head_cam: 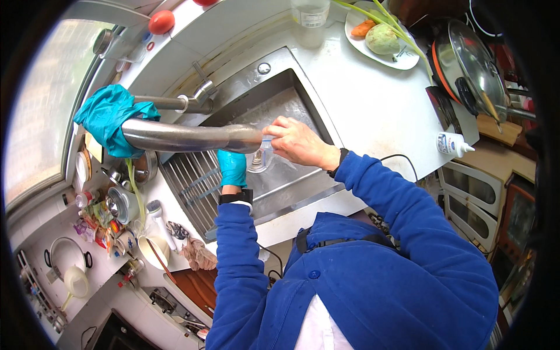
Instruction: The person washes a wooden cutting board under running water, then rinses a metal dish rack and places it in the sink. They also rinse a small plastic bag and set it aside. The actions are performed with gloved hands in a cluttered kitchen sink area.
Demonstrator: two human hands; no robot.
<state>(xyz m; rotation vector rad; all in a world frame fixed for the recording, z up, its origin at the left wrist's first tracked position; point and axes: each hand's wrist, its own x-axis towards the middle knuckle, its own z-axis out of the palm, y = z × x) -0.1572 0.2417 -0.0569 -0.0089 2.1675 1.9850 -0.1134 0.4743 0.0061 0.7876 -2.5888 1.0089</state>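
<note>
Over the steel sink (288, 192), my left hand (232, 168) wears a teal rubber glove; the faucet spout (192, 136) hides its fingertips, so its grip cannot be told. My bare right hand (297, 142) is just right of the spout's end, fingers bent at the blue edge of a clear plastic bag or container (265, 146). The drain area (258, 162) shows below it. Another teal cloth or glove (111, 118) is draped over the bend of the faucet. A slatted steel rack (192, 179) covers the sink's left part.
On the counter (363, 113) are a plate (409, 61) with vegetables, a clear plastic container (310, 15) and a white squeeze bottle (450, 144). A glass-lidded pan (474, 65) is at the right. A scrub brush (159, 223), a cream bowl (153, 251) and pots crowd the left.
</note>
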